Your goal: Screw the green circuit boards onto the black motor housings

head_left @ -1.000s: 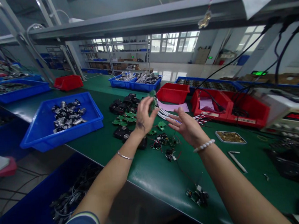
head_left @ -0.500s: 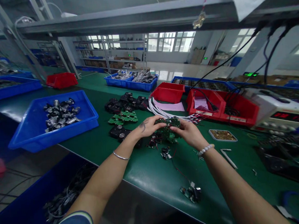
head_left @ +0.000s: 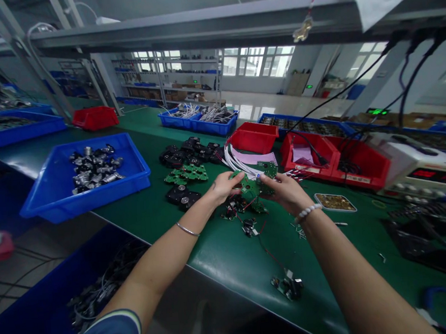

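Observation:
My left hand [head_left: 224,186] pinches the edge of a green circuit board [head_left: 250,188] between thumb and fingers. My right hand [head_left: 286,190] grips another green circuit board [head_left: 268,170], tilted up, with the thumb over its near face. The two boards are close together; whether they touch I cannot tell. Under them lie small circuit assemblies with red and black wires [head_left: 249,228], and a further wired assembly [head_left: 288,284] sits nearer the bench edge. Left of my hands are a flat group of green boards [head_left: 186,174] and black housings [head_left: 183,196].
White cables [head_left: 238,161] curve behind my hands, before red bins [head_left: 254,137]. A blue tray [head_left: 139,165] of metal-and-black parts stands left. On the right are a small tray of brass-coloured pieces [head_left: 335,202], loose screws [head_left: 300,231] and a power supply [head_left: 429,173].
The boards, held close together before, are now spread apart, one in each hand. The right-hand board has turned more upright. The view has shifted slightly.

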The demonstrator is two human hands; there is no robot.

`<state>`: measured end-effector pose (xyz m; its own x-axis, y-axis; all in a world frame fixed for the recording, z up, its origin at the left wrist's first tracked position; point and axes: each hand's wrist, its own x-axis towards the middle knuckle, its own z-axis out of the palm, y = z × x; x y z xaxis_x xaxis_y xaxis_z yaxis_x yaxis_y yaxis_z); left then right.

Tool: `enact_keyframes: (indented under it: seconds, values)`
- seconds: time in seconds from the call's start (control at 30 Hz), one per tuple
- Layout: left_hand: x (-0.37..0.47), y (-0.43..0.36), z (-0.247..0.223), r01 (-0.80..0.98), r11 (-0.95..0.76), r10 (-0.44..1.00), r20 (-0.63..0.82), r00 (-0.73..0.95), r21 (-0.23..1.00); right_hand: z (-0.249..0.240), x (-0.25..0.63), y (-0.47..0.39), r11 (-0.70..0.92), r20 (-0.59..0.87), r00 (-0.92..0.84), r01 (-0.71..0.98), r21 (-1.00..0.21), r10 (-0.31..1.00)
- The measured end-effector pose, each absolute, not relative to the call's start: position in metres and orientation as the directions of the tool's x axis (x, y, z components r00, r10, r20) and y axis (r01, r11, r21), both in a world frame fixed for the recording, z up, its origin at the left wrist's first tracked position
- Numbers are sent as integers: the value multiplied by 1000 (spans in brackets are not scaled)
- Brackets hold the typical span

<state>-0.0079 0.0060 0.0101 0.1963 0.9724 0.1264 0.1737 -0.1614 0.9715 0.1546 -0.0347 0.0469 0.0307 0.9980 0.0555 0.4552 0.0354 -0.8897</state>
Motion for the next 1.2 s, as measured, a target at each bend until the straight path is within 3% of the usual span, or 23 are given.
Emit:
enact_keyframes:
  seconds: [0.1,0.3,0.53,0.8,0.97,1.2]
  values:
    - [-5,7,6,204,-165,979,136,151,965,40,156,-35,13,3,-23,448,-894,1000]
    - [1,6,-1,388,-225,971,237,16,894,17,154,-21,-29,14,81,511,-859,997]
    - [11,-2,-1,533,-224,965,261,6,816,5,157,-13,-60,33,145,595,-802,989]
    - [8,8,-5,579,-209,964,266,-13,788,10,152,-6,-31,55,101,694,-720,993]
    - [-1,19,-11,530,-251,968,224,116,810,25,154,-11,-63,33,105,794,-604,994]
    - [-4,19,4,303,-459,870,353,346,835,39,149,-19,75,76,-42,860,-505,996]
